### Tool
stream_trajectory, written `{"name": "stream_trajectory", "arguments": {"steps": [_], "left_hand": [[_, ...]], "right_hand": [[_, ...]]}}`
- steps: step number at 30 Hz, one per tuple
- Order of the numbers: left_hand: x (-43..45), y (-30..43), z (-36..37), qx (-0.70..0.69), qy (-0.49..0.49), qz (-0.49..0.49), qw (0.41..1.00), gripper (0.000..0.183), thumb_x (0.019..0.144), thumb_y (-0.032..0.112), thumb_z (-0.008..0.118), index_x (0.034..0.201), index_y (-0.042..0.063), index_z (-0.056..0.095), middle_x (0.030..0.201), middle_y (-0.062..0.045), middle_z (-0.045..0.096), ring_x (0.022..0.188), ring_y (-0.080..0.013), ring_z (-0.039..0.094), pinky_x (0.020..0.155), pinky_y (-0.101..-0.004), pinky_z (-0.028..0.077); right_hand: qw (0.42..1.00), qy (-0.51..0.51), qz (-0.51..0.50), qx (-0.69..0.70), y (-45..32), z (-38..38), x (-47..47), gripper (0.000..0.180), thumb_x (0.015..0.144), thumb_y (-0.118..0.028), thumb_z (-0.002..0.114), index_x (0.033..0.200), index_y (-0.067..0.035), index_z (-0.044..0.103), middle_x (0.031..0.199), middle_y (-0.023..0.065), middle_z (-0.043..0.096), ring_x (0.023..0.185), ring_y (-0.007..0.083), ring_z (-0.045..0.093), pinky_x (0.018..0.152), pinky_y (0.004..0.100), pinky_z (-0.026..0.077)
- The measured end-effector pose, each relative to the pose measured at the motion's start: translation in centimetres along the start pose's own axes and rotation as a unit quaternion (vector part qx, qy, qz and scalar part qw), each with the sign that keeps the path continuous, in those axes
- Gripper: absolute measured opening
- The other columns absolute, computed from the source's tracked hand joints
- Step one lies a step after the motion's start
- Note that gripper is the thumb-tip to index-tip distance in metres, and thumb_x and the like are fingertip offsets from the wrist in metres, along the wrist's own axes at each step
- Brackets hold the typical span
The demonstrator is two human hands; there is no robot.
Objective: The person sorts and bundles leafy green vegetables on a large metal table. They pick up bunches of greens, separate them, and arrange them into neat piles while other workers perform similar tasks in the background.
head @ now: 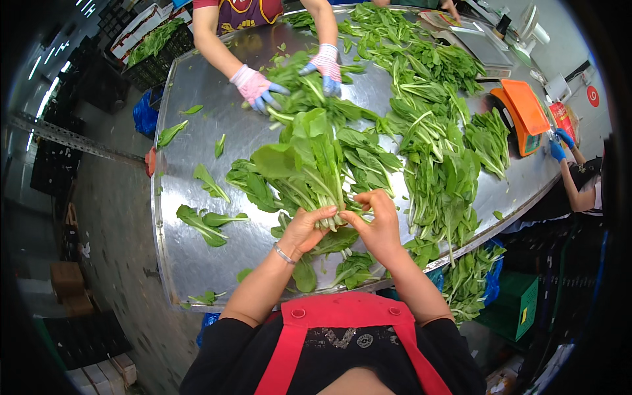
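My left hand [307, 230] grips a bunch of leafy greens [313, 163] by its pale stem ends, the leaves pointing away from me. At the right side of those stems is my right hand [377, 222], thumb and forefinger pinched together at the stem ends; whether it pinches a stem cannot be told. Loose greens lie under and around the bunch on the metal table [182, 266]. To the right stretches a long pile of greens [434, 148], and single leaves [202, 224] lie scattered on the left.
Across the table a co-worker's gloved hands [291, 86] handle more greens. At the right are an orange scale [526, 111] and another person's blue-gloved hands [560, 143]. A flat metal scale [484, 47] stands at the back right. A green crate [513, 306] is below the table edge.
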State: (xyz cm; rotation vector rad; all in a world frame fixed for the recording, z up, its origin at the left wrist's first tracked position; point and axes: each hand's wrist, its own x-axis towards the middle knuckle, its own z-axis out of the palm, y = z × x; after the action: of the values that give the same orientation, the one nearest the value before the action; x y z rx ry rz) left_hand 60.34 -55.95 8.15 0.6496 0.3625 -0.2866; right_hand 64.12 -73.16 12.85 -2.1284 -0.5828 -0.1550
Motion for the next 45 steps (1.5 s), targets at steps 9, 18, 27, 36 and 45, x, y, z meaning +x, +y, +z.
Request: {"name": "stream_trajectory", "arguments": {"steps": [9, 18, 27, 36, 45], "left_hand": [[-0.2, -1.0, 0.1, -0.07, 0.015, 0.002, 0.997, 0.032, 0.081, 0.001, 0.065, 0.112, 0.001, 0.056, 0.101, -0.01, 0.064, 0.094, -0.021, 0.063, 0.087, -0.0359, 0.05], [-0.2, -1.4, 0.9, 0.0, 0.048, 0.061, 0.997, 0.037, 0.078, 0.0, 0.066, 0.113, 0.002, 0.055, 0.104, -0.009, 0.063, 0.097, -0.0198, 0.062, 0.086, -0.035, 0.05], [-0.2, -2.0, 0.2, -0.046, 0.05, 0.064, 0.996, 0.034, 0.08, 0.001, 0.064, 0.113, 0.001, 0.055, 0.104, -0.008, 0.063, 0.098, -0.0185, 0.06, 0.089, -0.0335, 0.048], [-0.5, -1.4, 0.3, -0.065, 0.052, 0.047, 0.995, 0.032, 0.08, 0.0, 0.065, 0.111, -0.002, 0.056, 0.101, -0.01, 0.064, 0.094, -0.0197, 0.062, 0.085, -0.0339, 0.049], [-1.0, -1.1, 1.2, -0.057, 0.023, 0.031, 0.998, 0.039, 0.078, 0.0, 0.067, 0.115, 0.002, 0.054, 0.104, -0.008, 0.063, 0.096, -0.0187, 0.061, 0.084, -0.034, 0.05]], "right_hand": [[0.896, -0.079, 0.255, 0.356, 2.4, 1.5, -0.4, 0.012, 0.082, -0.008, 0.066, 0.089, 0.002, 0.063, 0.076, 0.0023, 0.063, 0.067, 0.0067, 0.056, 0.06, 0.0219, 0.047], [0.972, -0.017, 0.128, 0.195, 0.2, 1.5, -0.5, 0.014, 0.082, -0.006, 0.066, 0.093, 0.002, 0.062, 0.083, 0.0028, 0.06, 0.068, 0.0076, 0.053, 0.062, 0.0204, 0.046], [0.898, -0.023, 0.244, 0.366, 1.4, 2.5, -0.9, 0.009, 0.083, -0.003, 0.064, 0.089, 0.0, 0.058, 0.081, 0.001, 0.06, 0.072, 0.0068, 0.055, 0.065, 0.022, 0.048], [0.929, -0.066, 0.178, 0.316, 1.8, 2.3, -0.6, 0.01, 0.083, -0.001, 0.06, 0.092, -0.001, 0.056, 0.089, 0.0062, 0.064, 0.078, 0.0111, 0.06, 0.072, 0.0261, 0.049], [0.84, -0.129, 0.254, 0.462, 2.3, 1.0, 1.4, 0.019, 0.082, 0.002, 0.057, 0.101, -0.002, 0.056, 0.091, 0.0017, 0.061, 0.083, 0.0093, 0.058, 0.079, 0.0248, 0.046]]}}
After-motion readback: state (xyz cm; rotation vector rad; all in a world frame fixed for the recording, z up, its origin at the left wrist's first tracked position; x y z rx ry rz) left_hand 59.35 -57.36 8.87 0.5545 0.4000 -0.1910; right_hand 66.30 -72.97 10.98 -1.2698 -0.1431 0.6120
